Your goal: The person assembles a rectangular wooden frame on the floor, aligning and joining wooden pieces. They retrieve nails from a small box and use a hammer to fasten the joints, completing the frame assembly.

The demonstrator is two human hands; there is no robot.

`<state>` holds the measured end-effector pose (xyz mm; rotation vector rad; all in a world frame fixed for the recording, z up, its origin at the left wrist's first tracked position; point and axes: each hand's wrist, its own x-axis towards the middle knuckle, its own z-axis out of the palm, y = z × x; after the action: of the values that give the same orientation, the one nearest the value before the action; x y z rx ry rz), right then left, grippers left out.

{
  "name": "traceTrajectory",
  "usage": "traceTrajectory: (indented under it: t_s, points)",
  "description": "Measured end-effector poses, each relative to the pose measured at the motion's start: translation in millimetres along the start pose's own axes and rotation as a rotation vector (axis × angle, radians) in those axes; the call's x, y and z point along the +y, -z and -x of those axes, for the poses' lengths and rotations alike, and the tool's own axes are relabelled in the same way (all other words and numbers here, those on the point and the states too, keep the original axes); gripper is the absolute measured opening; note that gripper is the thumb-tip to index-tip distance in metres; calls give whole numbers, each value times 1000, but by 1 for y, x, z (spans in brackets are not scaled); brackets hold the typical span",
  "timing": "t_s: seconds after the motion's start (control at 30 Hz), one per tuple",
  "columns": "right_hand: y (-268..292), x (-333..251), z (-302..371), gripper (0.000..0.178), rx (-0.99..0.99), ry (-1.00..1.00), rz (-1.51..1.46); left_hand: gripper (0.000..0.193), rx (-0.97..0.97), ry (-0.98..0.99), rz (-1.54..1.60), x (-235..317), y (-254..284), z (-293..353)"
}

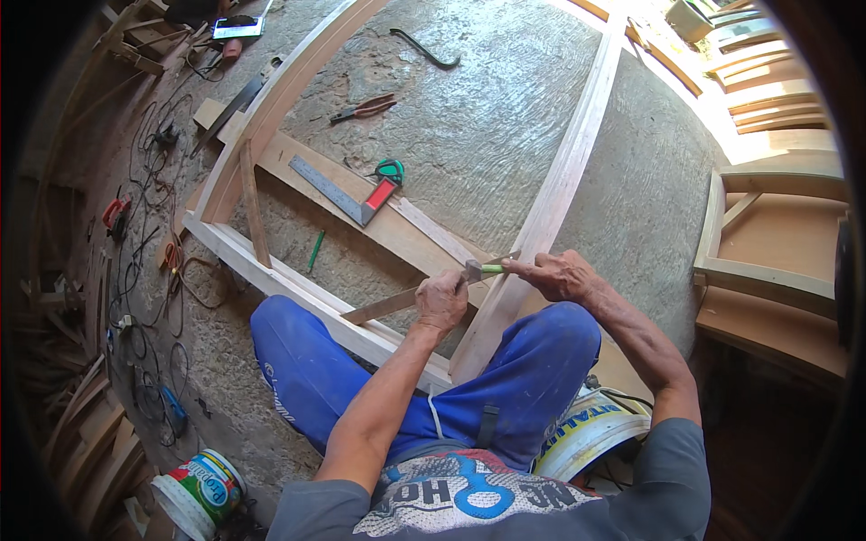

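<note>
My right hand [561, 275] is closed on a green-handled tool [492, 269] with a blocky grey metal head, its index finger stretched along it. Touching that head is my left hand [441, 298], its fingers curled; what they grip is hidden. Both hands are over a thin wooden strip [383, 307], which runs diagonally across the near right corner of a large wooden frame [564, 171]. The frame lies on the floor, its near corner between my bent knees. A similar wooden strip [253, 203] crosses the frame's left corner.
Across the frame lies a board [298, 155] bearing a try square [338, 191] and a green tape measure [390, 169]. Pincers [365, 109], a pry bar [424, 50] and a green pencil [316, 251] lie inside. Cables [149, 361] cover the left floor; buckets [194, 496] stand near me.
</note>
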<state>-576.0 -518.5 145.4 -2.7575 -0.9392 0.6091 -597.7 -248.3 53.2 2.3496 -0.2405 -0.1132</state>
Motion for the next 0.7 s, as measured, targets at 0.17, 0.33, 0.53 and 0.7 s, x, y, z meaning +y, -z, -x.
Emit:
traceTrajectory:
  t_s: [0.17, 0.33, 0.53, 0.7]
  points:
    - [-11, 3, 0, 57, 101, 12, 39, 11, 34, -42, -3, -9, -8, 1]
    - [10, 7, -15, 57, 265, -88, -178, 16, -48, 153, 297, -8, 2, 0]
    - [36, -40, -62, 28, 477, -87, -511, 14, -224, 338, 1059, 17, 54, -13]
    - [36, -68, -93, 15, 433, 2, -581, 12, -198, 391, 1125, 7, 88, -15]
